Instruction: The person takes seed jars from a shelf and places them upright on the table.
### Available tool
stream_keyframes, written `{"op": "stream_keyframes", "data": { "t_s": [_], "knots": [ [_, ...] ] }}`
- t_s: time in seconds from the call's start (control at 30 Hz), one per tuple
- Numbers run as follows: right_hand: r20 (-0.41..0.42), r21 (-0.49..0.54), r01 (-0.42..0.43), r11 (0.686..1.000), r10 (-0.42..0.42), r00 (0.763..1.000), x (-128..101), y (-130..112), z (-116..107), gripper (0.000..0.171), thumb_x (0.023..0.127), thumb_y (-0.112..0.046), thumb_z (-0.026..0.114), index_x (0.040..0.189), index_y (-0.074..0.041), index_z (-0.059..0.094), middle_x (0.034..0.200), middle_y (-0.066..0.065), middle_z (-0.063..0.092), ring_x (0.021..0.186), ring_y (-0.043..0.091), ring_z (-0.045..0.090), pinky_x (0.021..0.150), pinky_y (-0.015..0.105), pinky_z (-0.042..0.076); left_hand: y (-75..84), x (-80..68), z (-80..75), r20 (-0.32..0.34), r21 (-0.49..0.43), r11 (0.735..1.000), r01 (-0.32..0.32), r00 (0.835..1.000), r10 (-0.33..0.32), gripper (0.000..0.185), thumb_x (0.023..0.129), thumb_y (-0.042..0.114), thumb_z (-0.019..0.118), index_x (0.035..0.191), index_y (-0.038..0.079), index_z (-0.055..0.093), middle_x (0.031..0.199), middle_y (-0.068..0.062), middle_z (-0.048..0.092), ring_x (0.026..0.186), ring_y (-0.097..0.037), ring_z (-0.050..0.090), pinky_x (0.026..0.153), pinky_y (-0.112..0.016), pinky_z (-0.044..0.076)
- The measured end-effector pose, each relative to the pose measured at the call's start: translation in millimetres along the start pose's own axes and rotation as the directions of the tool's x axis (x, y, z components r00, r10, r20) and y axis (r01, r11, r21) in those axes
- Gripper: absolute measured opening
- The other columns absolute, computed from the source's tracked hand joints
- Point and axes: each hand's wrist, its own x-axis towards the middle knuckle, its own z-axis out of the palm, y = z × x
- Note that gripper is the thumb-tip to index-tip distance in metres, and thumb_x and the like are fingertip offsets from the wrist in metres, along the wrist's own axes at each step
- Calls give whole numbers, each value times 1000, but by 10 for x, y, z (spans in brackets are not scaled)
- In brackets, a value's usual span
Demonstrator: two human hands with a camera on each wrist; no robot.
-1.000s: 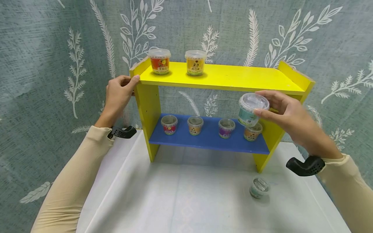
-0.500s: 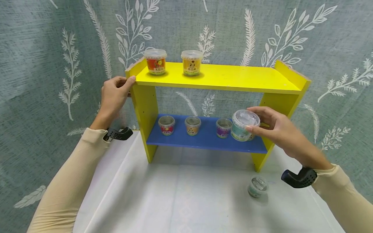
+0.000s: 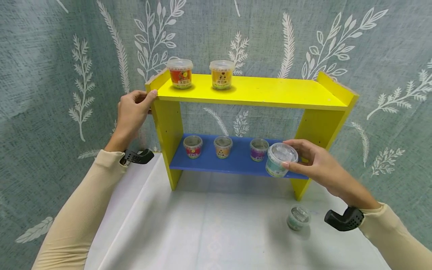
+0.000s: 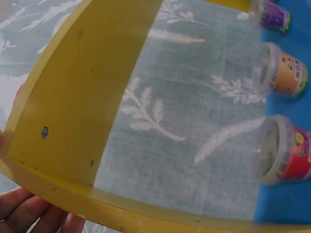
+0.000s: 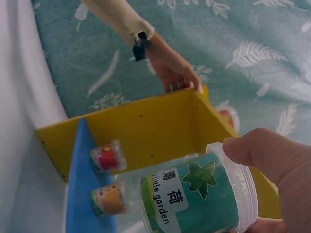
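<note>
My right hand (image 3: pixel 305 159) grips a teal-labelled cup with a clear lid (image 3: pixel 279 160) (image 5: pixel 199 196) just in front of the right end of the blue lower shelf (image 3: pixel 233 163). On that shelf stand a red cup (image 3: pixel 192 146) (image 4: pixel 286 150), an orange cup (image 3: pixel 222 146) (image 4: pixel 282 70) and a purple cup (image 3: pixel 258 149) (image 4: pixel 271 14). My left hand (image 3: pixel 133 108) holds the top left corner of the yellow shelf unit (image 3: pixel 256 92); its fingers (image 4: pixel 29 213) show under the yellow edge. A red cup (image 3: pixel 179 73) and a yellow cup (image 3: pixel 221 73) stand on the top shelf.
A small clear-lidded cup (image 3: pixel 298 218) lies on the white table sheet (image 3: pixel 209 232) in front of the shelf's right leg. A grey-green leaf-patterned curtain (image 3: pixel 50 56) hangs close behind and to the sides of the shelf.
My right hand has lowered the teal cup from just under the top shelf to the level of the blue shelf's front edge. The left hand has stayed on the corner.
</note>
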Motion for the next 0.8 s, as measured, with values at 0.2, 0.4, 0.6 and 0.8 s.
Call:
{"op": "stream_keyframes", "data": {
  "t_s": [0.2,0.4,0.6,0.8],
  "knots": [
    [4,-59,-10,998,11,1000,-59,110,61,63,97,-30,75,151,-15,47,149,8,50,139,36,46,92,16,50,-10,-4,-4,4,-20,1000,5,1000,-5,58,98,52,65,125,1,68,107,-2,68,89,-12,66,77,-20,55],
    [19,-44,-18,999,19,1000,-100,210,117,61,97,-29,75,150,-14,47,150,10,49,139,38,46,92,17,50,-4,-4,-3,1,-9,1000,2,1000,-2,59,98,54,64,125,1,68,108,-3,68,89,-12,66,77,-19,55],
    [31,0,-2,1000,2,1000,-115,348,194,59,96,-25,77,146,-12,50,151,9,49,134,37,51,91,23,54,-8,-14,1,2,-5,1000,9,1000,-9,60,98,55,64,126,1,68,109,-4,68,89,-12,65,77,-20,55],
    [47,37,-6,999,5,999,-108,489,291,59,93,-23,80,143,-12,52,142,11,55,126,30,58,89,28,57,-1,-15,0,-6,-7,1000,6,1000,-6,60,98,54,64,126,1,68,108,-3,68,89,-12,66,78,-21,55]
  ]
}}
